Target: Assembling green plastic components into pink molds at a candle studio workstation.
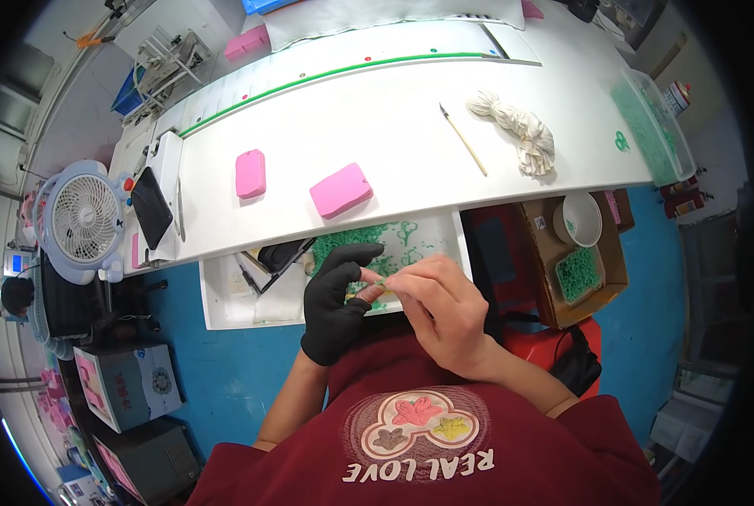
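Over the open white drawer (pixel 465 244), my left hand (pixel 333 308) wears a black glove that leaves the thumb and index fingertips bare. Those two tips pinch a small green piece (pixel 382 285), mostly covered by fingers, so its shape is hard to make out. My bare right hand (pixel 444 312) is closed at the same spot, its thumb and fingertips on the piece. Beneath both hands, a heap of thin green pieces (pixel 343 243) lies in the drawer, with several loose green loops (pixel 407 236) to its right.
On the white table (pixel 292 110) lie two pink blocks (pixel 250 174) (pixel 341 191), a thin brush (pixel 463 139) and a twisted white cloth (pixel 516 131). A fan (pixel 86 217) stands left. At right are a cardboard box (pixel 554 287) with a white bowl (pixel 581 219) and a clear green-filled tub (pixel 646 126).
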`<state>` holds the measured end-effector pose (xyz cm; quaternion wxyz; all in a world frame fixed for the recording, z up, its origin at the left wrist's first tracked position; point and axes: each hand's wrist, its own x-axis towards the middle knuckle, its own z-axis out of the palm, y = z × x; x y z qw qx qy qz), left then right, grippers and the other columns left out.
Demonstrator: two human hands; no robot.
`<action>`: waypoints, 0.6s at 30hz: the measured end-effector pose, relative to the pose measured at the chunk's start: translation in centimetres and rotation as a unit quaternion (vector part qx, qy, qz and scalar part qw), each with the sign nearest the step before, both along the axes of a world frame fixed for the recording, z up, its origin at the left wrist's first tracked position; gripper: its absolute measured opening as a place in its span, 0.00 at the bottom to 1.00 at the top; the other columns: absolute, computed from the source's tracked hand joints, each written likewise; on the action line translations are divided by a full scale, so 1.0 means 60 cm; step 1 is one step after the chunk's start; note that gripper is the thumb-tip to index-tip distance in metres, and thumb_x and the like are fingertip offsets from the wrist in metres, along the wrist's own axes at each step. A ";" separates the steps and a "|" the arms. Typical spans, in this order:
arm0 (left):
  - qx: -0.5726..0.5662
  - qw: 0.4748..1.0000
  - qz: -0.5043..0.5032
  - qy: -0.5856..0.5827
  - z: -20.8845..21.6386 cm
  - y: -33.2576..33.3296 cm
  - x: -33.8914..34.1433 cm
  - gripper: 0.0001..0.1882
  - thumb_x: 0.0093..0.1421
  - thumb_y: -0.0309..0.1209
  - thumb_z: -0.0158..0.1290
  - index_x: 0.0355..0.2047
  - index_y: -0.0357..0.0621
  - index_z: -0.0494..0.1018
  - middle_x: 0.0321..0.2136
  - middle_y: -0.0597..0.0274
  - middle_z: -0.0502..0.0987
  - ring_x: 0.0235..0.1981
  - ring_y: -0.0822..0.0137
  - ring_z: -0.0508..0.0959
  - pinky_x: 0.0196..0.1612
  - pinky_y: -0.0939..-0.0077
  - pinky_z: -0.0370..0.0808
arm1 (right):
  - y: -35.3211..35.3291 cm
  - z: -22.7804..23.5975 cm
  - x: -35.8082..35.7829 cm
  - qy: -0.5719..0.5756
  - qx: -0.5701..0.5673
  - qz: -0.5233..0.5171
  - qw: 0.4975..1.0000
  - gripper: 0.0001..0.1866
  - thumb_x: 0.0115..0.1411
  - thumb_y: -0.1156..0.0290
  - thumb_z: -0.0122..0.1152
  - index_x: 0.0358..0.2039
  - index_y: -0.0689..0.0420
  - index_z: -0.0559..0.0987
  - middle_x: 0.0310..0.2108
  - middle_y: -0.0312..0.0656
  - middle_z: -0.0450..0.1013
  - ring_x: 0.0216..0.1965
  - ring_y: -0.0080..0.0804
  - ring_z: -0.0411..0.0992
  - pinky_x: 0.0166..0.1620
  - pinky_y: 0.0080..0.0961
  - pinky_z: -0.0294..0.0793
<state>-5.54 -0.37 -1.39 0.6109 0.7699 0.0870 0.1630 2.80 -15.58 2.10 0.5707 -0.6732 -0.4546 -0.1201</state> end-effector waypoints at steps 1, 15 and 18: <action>-0.006 1.000 -0.003 -0.002 -0.001 0.001 0.000 0.08 0.50 0.18 0.59 0.32 0.38 0.77 0.47 0.55 0.75 0.49 0.61 0.74 0.52 0.69 0.70 | 0.000 0.000 0.000 0.000 0.008 0.001 1.000 0.16 0.47 0.87 0.62 0.38 0.62 0.77 0.32 0.42 0.73 0.32 0.39 0.72 0.34 0.31 0.72; -0.131 0.991 0.014 0.018 -0.005 0.006 -0.006 0.05 0.56 0.19 0.56 0.33 0.38 0.77 0.48 0.55 0.74 0.50 0.65 0.73 0.53 0.71 0.67 | -0.008 -0.016 -0.004 0.149 -0.072 -0.021 0.986 0.10 0.53 0.83 0.63 0.36 0.61 0.77 0.29 0.44 0.72 0.30 0.39 0.73 0.32 0.31 0.72; -0.160 0.987 0.019 0.003 -0.011 0.005 -0.005 0.04 0.57 0.19 0.56 0.33 0.38 0.77 0.48 0.55 0.74 0.49 0.65 0.73 0.52 0.72 0.68 | -0.006 -0.018 -0.006 0.152 -0.098 -0.009 0.983 0.08 0.54 0.81 0.63 0.35 0.61 0.78 0.29 0.44 0.72 0.30 0.40 0.72 0.32 0.33 0.71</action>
